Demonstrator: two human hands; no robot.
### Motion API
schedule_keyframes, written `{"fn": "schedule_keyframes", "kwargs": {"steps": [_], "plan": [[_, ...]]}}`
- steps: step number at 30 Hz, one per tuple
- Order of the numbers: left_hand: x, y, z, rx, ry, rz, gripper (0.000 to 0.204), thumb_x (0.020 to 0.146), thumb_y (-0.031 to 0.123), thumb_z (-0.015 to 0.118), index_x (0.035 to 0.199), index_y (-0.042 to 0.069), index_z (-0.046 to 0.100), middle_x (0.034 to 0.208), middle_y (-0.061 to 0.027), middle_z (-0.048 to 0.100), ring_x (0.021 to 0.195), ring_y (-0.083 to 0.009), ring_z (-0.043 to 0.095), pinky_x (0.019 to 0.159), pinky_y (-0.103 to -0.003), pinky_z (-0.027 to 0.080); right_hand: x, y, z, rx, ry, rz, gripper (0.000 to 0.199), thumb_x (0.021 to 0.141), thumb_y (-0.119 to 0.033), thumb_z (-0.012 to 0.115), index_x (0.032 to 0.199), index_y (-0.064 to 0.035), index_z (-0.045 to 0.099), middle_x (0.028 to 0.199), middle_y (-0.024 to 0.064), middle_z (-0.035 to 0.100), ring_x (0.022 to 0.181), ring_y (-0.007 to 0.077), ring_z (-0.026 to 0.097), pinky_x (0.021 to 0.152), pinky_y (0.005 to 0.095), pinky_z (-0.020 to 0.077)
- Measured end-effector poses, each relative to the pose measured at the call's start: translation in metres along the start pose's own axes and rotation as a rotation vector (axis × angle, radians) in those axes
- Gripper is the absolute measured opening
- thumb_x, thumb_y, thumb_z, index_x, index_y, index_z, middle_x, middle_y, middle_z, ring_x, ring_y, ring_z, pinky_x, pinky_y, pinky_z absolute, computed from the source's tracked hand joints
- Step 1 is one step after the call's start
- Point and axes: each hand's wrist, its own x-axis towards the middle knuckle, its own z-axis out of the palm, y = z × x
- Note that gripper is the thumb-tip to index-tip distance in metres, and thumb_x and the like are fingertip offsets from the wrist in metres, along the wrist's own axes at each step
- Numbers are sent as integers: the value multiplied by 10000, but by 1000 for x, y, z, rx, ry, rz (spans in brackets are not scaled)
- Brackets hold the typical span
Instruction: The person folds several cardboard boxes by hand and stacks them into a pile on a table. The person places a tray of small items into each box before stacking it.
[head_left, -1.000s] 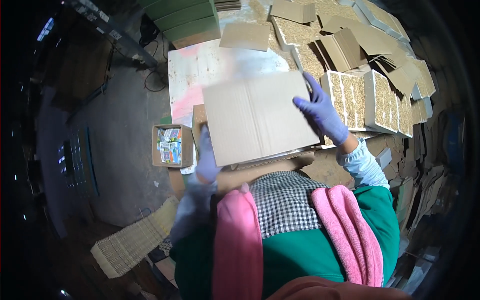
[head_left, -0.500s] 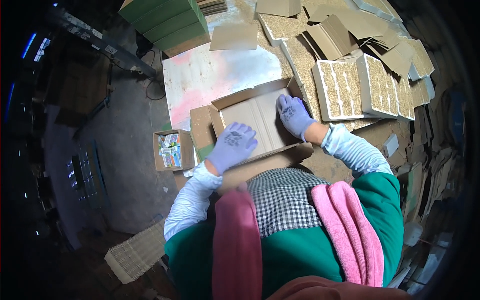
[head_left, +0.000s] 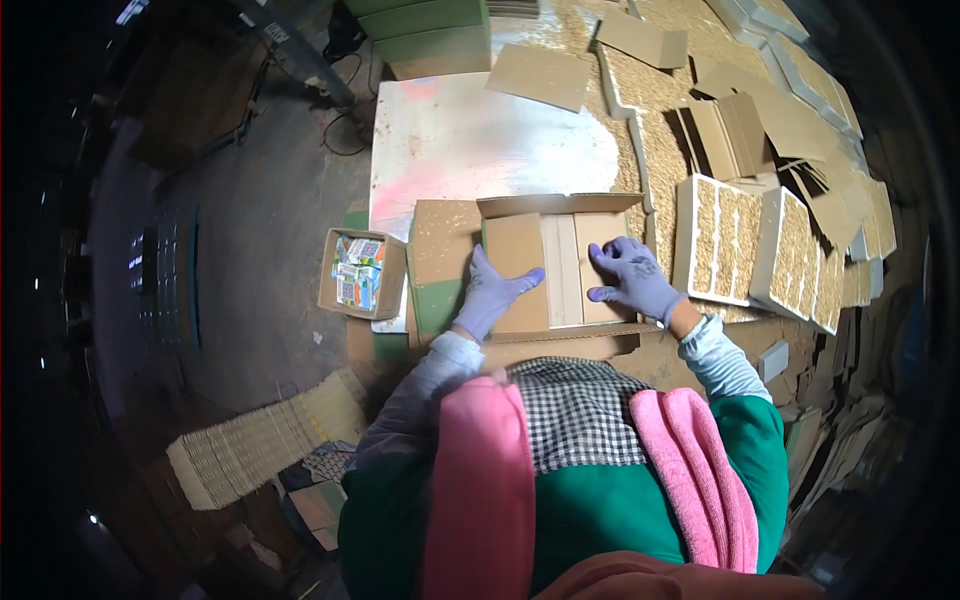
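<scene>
A brown cardboard box (head_left: 560, 206) lies in front of me, its far and near long flaps standing outward. Its two short flaps are folded inward: the left flap (head_left: 517, 235) and the right flap (head_left: 600, 226). Between them shows a strip of creased cardboard sheet (head_left: 563, 270). My left hand (head_left: 490, 294), in a lilac glove, rests at the left flap with thumb and fingers spread. My right hand (head_left: 636, 282), gloved alike, touches the right flap with its fingers apart and slightly bent. Neither hand grips anything visible.
A small carton (head_left: 392, 285) of colourful packets (head_left: 358, 268) stands left of the box. White trays (head_left: 722, 240) of tan granular material lie to the right, beside loose cardboard pieces (head_left: 728, 135). Green boxes (head_left: 430, 40) are stacked at the back; stacked cardboard (head_left: 270, 435) lies lower left.
The box's short flaps, upright before, are now folded inward over the sheet. Both hands have shifted onto these flaps. The whole view has swung left, moving the surroundings rightward.
</scene>
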Motion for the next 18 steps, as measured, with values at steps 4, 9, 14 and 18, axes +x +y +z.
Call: {"fn": "schedule_keyframes", "kwargs": {"steps": [4,9,14,18], "plan": [[-9,14,-22,89,39,106,710,693,264,857,1251,4,504,1134,-108,618,1047,-210,601,911,-337,484,-8,71,90,384,444,346,1087,747,-432,797,1514,-1,158,1500,217,304,1381,352,290,1155,404,221],[-3,16,-49,-466,-128,152,518,883,197,702,1317,-6,507,1173,-33,605,1046,-116,560,921,-278,466,6,-4,18,1405,335,252,888,781,-166,746,1494,-9,242,1323,131,511,1182,227,523,1017,332,422],[-22,-23,-76,-460,269,158,459,952,149,597,1368,-7,481,1326,-126,539,1241,-178,489,1019,-301,405,123,59,11,1128,422,19,601,878,-207,641,1388,14,412,1248,126,572,1152,245,558,1066,360,388],[-115,-45,-99,768,226,245,592,882,199,607,1411,20,413,1401,-257,435,1275,-460,426,1054,-513,364,251,6,1,984,511,-175,601,874,-243,669,1360,24,436,1289,146,558,1205,243,524,1068,335,369]]}}
